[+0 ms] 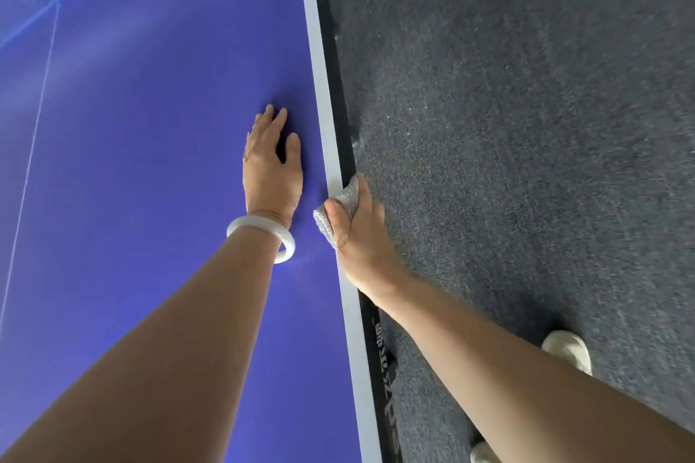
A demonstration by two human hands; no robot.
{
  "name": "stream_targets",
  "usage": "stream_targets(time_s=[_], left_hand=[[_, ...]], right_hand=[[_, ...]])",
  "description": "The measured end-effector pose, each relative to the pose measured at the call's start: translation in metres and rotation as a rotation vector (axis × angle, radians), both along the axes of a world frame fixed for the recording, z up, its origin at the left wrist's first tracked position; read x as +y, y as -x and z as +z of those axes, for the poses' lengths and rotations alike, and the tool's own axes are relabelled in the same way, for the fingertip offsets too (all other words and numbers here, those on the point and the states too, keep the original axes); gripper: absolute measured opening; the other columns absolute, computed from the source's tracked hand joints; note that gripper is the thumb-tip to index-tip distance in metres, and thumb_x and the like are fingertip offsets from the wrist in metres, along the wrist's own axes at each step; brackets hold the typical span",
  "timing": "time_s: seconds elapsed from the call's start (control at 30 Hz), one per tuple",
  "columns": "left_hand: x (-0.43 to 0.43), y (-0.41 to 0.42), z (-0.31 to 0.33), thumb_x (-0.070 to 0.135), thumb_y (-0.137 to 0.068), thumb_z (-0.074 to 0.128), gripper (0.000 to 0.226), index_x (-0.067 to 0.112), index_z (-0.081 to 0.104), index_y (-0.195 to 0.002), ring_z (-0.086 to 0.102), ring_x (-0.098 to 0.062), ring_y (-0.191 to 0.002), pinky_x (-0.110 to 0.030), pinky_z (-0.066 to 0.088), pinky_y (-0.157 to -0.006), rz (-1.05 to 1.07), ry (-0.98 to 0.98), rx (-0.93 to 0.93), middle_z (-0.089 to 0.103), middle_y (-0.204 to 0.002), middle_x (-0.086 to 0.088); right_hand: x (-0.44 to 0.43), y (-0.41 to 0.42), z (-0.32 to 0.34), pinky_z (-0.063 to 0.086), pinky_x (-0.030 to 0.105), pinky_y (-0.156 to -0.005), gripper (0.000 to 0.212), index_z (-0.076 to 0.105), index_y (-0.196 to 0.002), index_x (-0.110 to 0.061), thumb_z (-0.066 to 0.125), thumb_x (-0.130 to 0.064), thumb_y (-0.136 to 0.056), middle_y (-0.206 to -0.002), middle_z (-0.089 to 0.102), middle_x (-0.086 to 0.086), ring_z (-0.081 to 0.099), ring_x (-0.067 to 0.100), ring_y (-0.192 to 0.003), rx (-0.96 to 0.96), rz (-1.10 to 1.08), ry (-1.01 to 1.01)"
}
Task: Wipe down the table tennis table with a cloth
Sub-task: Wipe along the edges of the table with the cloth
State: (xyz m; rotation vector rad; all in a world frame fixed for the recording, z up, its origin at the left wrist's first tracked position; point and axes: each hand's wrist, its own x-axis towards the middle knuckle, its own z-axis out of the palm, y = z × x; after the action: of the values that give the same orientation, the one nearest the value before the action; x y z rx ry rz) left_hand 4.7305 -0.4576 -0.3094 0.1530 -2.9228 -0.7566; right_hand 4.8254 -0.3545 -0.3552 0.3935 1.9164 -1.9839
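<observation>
Bare forearms [169, 350] stretch over the worktop [131, 162]. Left grip [270, 173] lies flat on the blue top, fingers straight (a white bangle [287, 246] on that wrist). Right grip [361, 237] clutches the grey cloth [348, 194] against the worktop's white edge, thumb on top. Pale shoes [568, 350] stand on grey carpet [526, 124].

Grey cloth [346, 192] was bunched up tight on the white edge stripe of the blue table tennis table [150, 162], folding over onto its dark side rim
</observation>
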Motion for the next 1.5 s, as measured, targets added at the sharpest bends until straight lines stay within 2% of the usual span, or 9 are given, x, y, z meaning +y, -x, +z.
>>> stream_targets(time_s=[0.13,0.3,0.57,0.63,0.77,0.87,1.13,1.27,1.5], left_hand=[[-0.002,-0.024,0.006,0.009,-0.098,0.046,0.044,0.022,0.052,-0.140,0.028,-0.003,-0.144,0.004,0.018,-0.101,0.071,-0.159,-0.037,0.039,-0.153,0.010],[-0.003,-0.130,0.004,0.008,-0.103,0.040,0.046,0.015,0.040,-0.148,0.019,-0.007,-0.148,-0.029,0.017,-0.121,-0.118,-0.008,-0.069,0.029,-0.159,0.004],[-0.011,-0.261,-0.002,0.030,-0.102,0.019,0.055,0.013,0.019,-0.155,0.009,-0.015,-0.151,-0.041,0.010,-0.121,-0.158,0.291,-0.147,0.014,-0.164,0.001],[-0.008,-0.261,-0.001,0.030,-0.102,0.018,0.056,0.013,0.020,-0.155,0.009,-0.014,-0.151,-0.042,0.011,-0.122,-0.134,0.309,-0.151,0.014,-0.163,0.001],[-0.008,-0.261,-0.002,0.031,-0.102,0.016,0.056,0.012,0.019,-0.155,0.009,-0.014,-0.151,-0.043,0.012,-0.123,-0.148,0.315,-0.137,0.014,-0.163,-0.001],[-0.007,-0.261,-0.002,0.030,-0.101,0.016,0.057,0.010,0.022,-0.154,0.010,-0.016,-0.151,-0.043,0.012,-0.123,-0.144,0.294,-0.115,0.016,-0.163,-0.002],[-0.006,-0.262,-0.001,0.026,-0.101,0.018,0.056,0.014,0.018,-0.155,0.005,-0.012,-0.151,-0.038,0.007,-0.124,-0.135,0.313,-0.117,0.011,-0.163,0.002],[-0.005,-0.263,-0.001,0.028,-0.101,0.017,0.056,0.015,0.017,-0.155,0.005,-0.012,-0.151,-0.036,0.005,-0.123,-0.132,0.313,-0.108,0.011,-0.164,0.001],[-0.005,-0.261,-0.003,0.020,-0.105,0.023,0.050,0.011,0.020,-0.155,0.009,-0.018,-0.151,-0.035,0.005,-0.123,-0.133,0.327,-0.071,0.015,-0.163,-0.004]], right_hand=[[0.000,0.000,0.006,0.036,0.031,-0.097,0.071,0.006,-0.159,-0.025,0.040,-0.049,-0.101,-0.148,0.027,0.015,0.046,0.032,-0.129,0.001,-0.002,0.007],[0.002,0.001,0.009,0.032,0.037,-0.109,0.072,0.007,-0.159,-0.022,0.041,-0.048,-0.102,-0.150,0.026,0.018,0.040,0.034,-0.136,-0.015,-0.005,0.020],[0.004,0.000,0.018,0.039,0.040,-0.105,0.034,0.046,-0.133,-0.022,0.042,-0.037,-0.103,-0.143,0.043,0.016,0.041,0.030,-0.126,-0.023,-0.029,0.090],[0.006,-0.005,0.018,0.038,0.041,-0.105,0.025,0.047,-0.125,-0.025,0.043,-0.036,-0.103,-0.140,0.047,0.014,0.045,0.029,-0.120,-0.032,-0.048,0.110],[0.009,-0.088,0.022,0.026,0.036,-0.110,0.064,0.013,-0.157,-0.021,0.042,-0.040,-0.103,-0.128,0.022,-0.007,0.025,0.011,-0.114,0.003,-0.011,0.074],[0.013,-0.176,0.023,0.025,0.022,-0.112,0.061,0.014,-0.157,-0.024,0.043,-0.033,-0.103,-0.138,0.031,-0.008,0.035,0.003,-0.122,0.023,0.029,0.129],[0.006,-0.149,0.020,0.033,0.037,-0.110,0.059,0.027,-0.150,0.000,0.044,-0.033,-0.104,-0.141,0.044,0.024,0.043,0.033,-0.131,-0.053,0.045,-0.033],[0.005,-0.149,0.020,0.026,0.037,-0.116,0.047,0.026,-0.147,-0.022,0.042,-0.035,-0.105,-0.133,0.042,0.017,0.043,0.029,-0.122,-0.026,-0.009,0.105],[-0.002,-0.284,0.006,0.036,0.037,-0.107,0.063,0.021,-0.154,-0.023,0.040,-0.047,-0.099,-0.113,0.038,0.002,0.038,0.016,-0.104,-0.006,-0.012,0.164]])
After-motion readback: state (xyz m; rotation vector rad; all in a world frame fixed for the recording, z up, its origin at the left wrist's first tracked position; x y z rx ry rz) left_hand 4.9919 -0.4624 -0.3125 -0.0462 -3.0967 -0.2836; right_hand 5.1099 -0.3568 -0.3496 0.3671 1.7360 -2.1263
